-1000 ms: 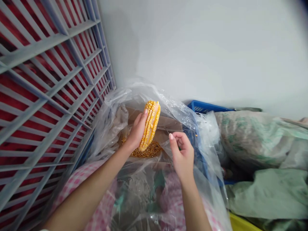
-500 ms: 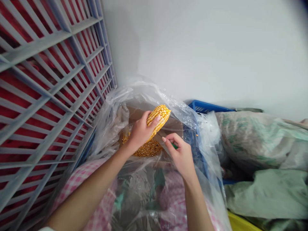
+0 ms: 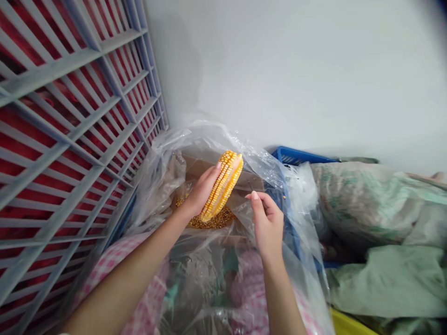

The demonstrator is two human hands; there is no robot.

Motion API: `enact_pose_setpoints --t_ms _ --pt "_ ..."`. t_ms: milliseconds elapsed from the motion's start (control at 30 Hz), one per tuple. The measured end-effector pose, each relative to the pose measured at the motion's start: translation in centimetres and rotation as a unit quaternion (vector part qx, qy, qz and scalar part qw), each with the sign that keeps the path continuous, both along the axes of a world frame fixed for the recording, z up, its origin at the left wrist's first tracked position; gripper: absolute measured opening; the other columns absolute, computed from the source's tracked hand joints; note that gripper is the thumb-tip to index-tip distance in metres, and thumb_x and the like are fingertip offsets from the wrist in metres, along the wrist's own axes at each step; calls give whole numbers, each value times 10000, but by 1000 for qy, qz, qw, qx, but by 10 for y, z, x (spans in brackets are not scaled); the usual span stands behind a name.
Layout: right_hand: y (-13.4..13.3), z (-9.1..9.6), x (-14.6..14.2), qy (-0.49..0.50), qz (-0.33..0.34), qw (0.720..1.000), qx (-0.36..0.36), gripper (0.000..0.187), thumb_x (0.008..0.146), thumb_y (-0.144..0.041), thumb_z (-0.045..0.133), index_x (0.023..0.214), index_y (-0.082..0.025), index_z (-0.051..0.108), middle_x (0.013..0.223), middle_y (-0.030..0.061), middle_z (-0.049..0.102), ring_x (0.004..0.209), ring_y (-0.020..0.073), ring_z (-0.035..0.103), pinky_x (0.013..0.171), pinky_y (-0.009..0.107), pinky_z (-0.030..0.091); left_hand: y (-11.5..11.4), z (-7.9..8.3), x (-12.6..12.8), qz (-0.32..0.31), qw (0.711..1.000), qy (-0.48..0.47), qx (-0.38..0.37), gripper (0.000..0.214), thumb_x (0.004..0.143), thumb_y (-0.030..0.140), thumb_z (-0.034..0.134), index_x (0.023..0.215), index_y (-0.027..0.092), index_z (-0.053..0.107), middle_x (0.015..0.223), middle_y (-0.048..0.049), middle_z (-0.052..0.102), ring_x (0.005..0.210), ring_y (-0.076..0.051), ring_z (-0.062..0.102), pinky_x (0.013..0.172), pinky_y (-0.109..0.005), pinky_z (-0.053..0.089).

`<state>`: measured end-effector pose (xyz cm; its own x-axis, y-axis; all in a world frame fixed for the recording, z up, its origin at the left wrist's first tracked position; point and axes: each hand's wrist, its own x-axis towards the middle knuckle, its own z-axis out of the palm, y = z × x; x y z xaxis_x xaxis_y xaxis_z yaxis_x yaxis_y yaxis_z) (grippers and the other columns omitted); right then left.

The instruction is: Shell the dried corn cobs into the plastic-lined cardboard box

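White wall [image 3: 296,70] behind, grey slatted crate [image 3: 70,116] at left, green sacks [image 3: 377,204] at right. I see the left hand [image 3: 202,190] wrapped round the corn cob [image 3: 222,190], which tilts above loose kernels [image 3: 209,222] in the plastic-lined box [image 3: 244,178]. The right hand [image 3: 267,223] is half-curled just beside it; I cannot tell if it holds anything.

Corn cob [image 3: 223,186] above kernels [image 3: 211,222] in the lined box [image 3: 244,178]; grate [image 3: 70,116] left, sacks [image 3: 366,200] right

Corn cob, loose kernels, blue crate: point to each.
corn cob [image 3: 223,186], head view, middle of its kernel rows
loose kernels [image 3: 223,218], head view, right of the pile
blue crate [image 3: 296,155], head view, top rim
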<state>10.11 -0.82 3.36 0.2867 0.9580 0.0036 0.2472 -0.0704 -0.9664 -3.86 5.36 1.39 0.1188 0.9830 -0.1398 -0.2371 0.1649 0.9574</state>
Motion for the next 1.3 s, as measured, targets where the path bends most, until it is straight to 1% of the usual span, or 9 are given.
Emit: enact_pose_setpoints --t_ms 100,200,300,433,700,900,1033,1167,1300 --pt "2 -3 2 48 -55 997 31 265 757 -444 538 760 -179 523 575 -60 379 494 65 321 495 213 299 -3 3 0 -55 998 -8 -5 496 789 532 424 1088 168 578 1023 -59 642 984 -202 547 887 -303 381" --pt "5 -4 5 74 -86 992 53 288 739 -447 556 873 -193 532 581 -66 369 457 58 278 442 210 258 -7 8 0 -128 991 30 -5 469 792 523 426 1066 180 591 1057 -61 632 1004 -205 543 875 -310 393" --pt "8 -3 8 40 -68 995 63 350 754 -448 522 997 -198 542 661 -27 483 492 74 356 459 218 298 -11 10 2 -177 982 72 -6 452 783 526 440 1042 189 595 1068 -57 627 1010 -203 544 858 -309 405" --pt "9 -3 10 19 -48 997 60 337 753 -449 509 941 -174 554 724 13 542 589 106 459 514 234 364 -14 9 6 -201 975 94 -16 452 772 540 446 987 174 603 1015 -56 641 943 -195 566 822 -305 417" --pt "7 -4 8 33 -80 994 65 287 768 -448 506 901 -194 477 647 -37 463 547 87 423 510 217 347 -12 5 8 -154 986 24 -56 471 776 530 454 1056 180 597 1021 -53 648 986 -196 560 841 -300 410" --pt "7 -4 3 44 -54 997 19 293 803 -465 449 856 -181 501 603 -46 415 510 80 369 492 215 320 -9 2 6 -76 993 -45 -81 455 755 530 488 1065 213 588 1010 -38 651 895 -171 592 769 -265 444" --pt "8 -8 -1 65 -36 996 46 222 824 -416 447 830 -195 466 626 -42 449 577 91 427 574 222 356 -8 0 7 -47 995 -64 -67 434 759 524 483 1048 213 576 1021 -29 638 924 -164 576 815 -260 429" --pt "11 -13 -4 76 -63 995 32 245 827 -447 412 842 -207 456 687 -34 436 592 91 412 589 221 358 -11 3 11 -23 999 3 -28 401 785 526 435 983 199 557 954 -19 630 922 -166 561 821 -265 417" --pt "15 -18 -7 72 -120 990 -7 408 819 -569 304 881 -200 464 728 -11 422 601 103 399 556 223 345 -26 3 24 16 995 94 5 368 825 487 390 1008 191 512 1005 -33 597 960 -165 537 833 -271 404"
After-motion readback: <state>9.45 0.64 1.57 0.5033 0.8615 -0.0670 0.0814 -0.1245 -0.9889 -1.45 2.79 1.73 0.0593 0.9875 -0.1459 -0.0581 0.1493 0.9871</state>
